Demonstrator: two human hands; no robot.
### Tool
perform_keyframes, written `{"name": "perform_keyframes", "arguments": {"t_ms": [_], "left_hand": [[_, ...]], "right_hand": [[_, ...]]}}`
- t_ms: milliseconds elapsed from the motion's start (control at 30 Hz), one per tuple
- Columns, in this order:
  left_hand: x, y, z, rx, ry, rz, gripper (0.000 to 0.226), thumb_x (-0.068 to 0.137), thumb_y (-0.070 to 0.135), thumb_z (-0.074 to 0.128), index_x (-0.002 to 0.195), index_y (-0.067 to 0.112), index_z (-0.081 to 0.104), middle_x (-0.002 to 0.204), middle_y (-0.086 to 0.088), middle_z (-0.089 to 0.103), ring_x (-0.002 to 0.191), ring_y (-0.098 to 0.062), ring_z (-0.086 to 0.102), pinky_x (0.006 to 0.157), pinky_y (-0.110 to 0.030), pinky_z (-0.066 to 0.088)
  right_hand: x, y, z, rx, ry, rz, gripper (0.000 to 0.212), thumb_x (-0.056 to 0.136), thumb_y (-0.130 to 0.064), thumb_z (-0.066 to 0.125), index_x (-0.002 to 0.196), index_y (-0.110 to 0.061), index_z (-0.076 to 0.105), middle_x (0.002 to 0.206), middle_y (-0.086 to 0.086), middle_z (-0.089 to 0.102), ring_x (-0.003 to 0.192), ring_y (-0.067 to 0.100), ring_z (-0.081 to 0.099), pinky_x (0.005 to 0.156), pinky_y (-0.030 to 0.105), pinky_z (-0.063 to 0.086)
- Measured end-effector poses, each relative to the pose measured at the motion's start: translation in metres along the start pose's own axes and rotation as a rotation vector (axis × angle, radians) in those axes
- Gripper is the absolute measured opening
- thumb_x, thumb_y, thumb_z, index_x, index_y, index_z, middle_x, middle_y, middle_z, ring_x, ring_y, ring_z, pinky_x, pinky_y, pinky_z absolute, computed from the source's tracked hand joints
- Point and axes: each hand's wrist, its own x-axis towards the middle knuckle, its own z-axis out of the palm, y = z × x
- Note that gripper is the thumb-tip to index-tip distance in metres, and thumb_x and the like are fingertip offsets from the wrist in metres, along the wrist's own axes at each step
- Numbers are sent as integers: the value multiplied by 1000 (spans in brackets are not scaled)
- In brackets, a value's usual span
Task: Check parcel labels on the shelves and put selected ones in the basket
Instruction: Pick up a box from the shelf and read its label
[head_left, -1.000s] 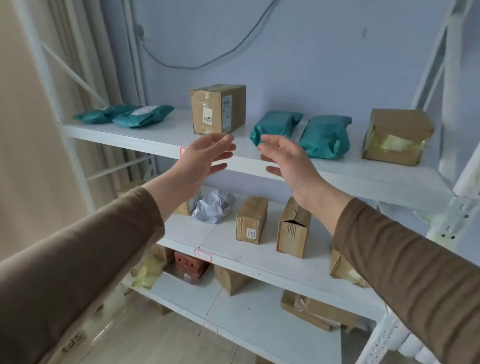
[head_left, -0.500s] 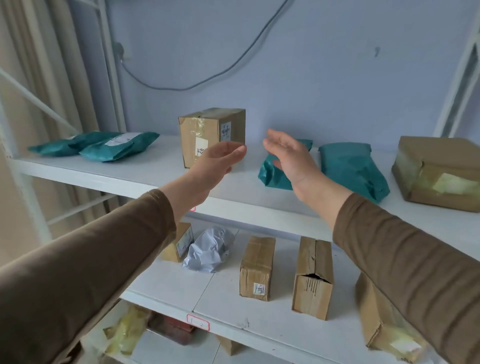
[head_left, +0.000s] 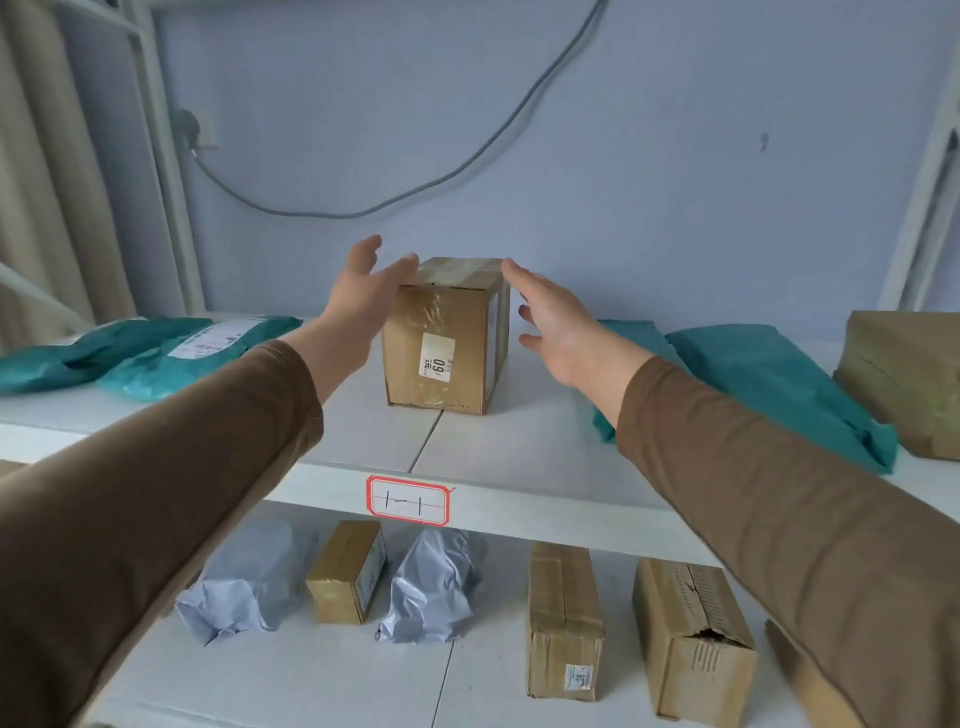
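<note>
On the lower shelf (head_left: 332, 670), nearest the viewer, stood a row of parcels: two crumpled grey bags (head_left: 431, 587), a small taped carton (head_left: 348, 571) between them, and two taller brown boxes (head_left: 563, 618) to the right, each untouched. Above it ran the upper shelf (head_left: 519, 447), its front edge carrying a red-bordered tag (head_left: 408, 500). Both brown-sleeved arms reached over that edge toward the brown cardboard box (head_left: 441, 343) standing upright at mid-shelf, a white label (head_left: 436, 359) on its near face. The left hand (head_left: 363, 296) had its grip spread, fingers straight, the fingertips at the box's top left corner; whether they touched it I could not tell. The right hand (head_left: 550, 322) was likewise spread, just beside the box's right face and apart from it. Teal mailer bags (head_left: 156, 358) lay to the far left, more teal bags (head_left: 769, 379) to the right, and a large taped box (head_left: 904, 374) at the right edge. No basket was in view. The step in hand seemed to be taking up this box for a label check; next, both palms would need to close on opposite sides and lift it level.
</note>
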Motion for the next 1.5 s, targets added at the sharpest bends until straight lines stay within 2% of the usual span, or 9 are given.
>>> {"name": "perform_keyframes", "arguments": {"t_ms": [167, 233, 367, 500, 767, 1000, 1133, 1333, 1500], "left_hand": [[69, -31, -24, -175, -215, -360, 93, 67, 68, 79, 142, 18, 54, 144, -4, 57, 124, -22, 56, 113, -37, 40], [82, -39, -25, -216, -303, -388, 74, 74, 67, 77, 125, 16, 64, 125, -5, 66, 111, -23, 63, 110, -40, 48], [78, -42, -17, -284, -457, -381, 48, 89, 50, 68, 124, 17, 70, 115, -6, 77, 101, -26, 74, 93, -41, 58], [60, -38, -16, -373, -517, -326, 24, 99, 34, 59, 106, 15, 71, 90, -6, 75, 76, -22, 72, 81, -37, 59], [-37, -30, -36, -337, -543, 72, 36, 105, 20, 50, 141, 25, 55, 120, 8, 71, 97, -1, 71, 79, -15, 54], [-160, -17, -55, -310, -578, 268, 83, 94, 43, 61, 165, 41, 18, 162, 15, 42, 144, -2, 46, 122, -34, 38], [-219, -7, -66, -109, -527, 514, 69, 99, 60, 39, 163, 40, 20, 170, 26, 16, 157, 6, 8, 132, -42, 7], [-276, 24, -77, -87, -617, 641, 56, 112, 29, 40, 164, 34, 21, 165, 13, 39, 154, -1, 28, 128, -30, 20], [-295, 32, -73, -272, -625, 474, 61, 112, 17, 43, 165, 35, 20, 163, 12, 42, 148, 9, 34, 122, -17, 28]], "right_hand": [[33, -2, 32, 46, 133, 164, 74, 95, -63, 58, 155, -25, 40, 162, 1, 38, 143, 21, 41, 122, 46, 29], [44, 2, 40, 61, 154, 210, 79, 87, -71, 61, 152, -28, 45, 159, 2, 43, 147, 24, 40, 121, 51, 32], [55, 13, 48, 137, 160, 243, 43, 88, -64, 66, 106, -26, 68, 99, 0, 69, 102, 23, 64, 101, 45, 51], [38, 13, 52, 189, 203, 204, 20, 94, -45, 65, 100, -26, 66, 87, -3, 66, 94, 19, 62, 84, 38, 50], [-49, 17, 51, 301, 211, 16, 26, 97, -22, 58, 122, -26, 59, 94, -7, 67, 81, 9, 60, 64, 25, 43], [-167, 20, 38, 426, 187, -86, 44, 98, -28, 66, 140, -33, 53, 133, 2, 70, 118, 19, 67, 94, 41, 56], [-226, 29, 18, 597, 200, -34, 71, 88, -41, 77, 151, -32, 48, 143, -1, 64, 130, 23, 63, 111, 49, 49], [-286, 54, -9, 856, 241, 6, 55, 100, -49, 60, 142, -14, 62, 151, 14, 55, 143, 32, 49, 122, 48, 35], [-313, 71, -15, 872, 341, 93, 42, 107, -38, 40, 102, -13, 73, 97, 9, 76, 84, 25, 76, 66, 33, 64]]}}
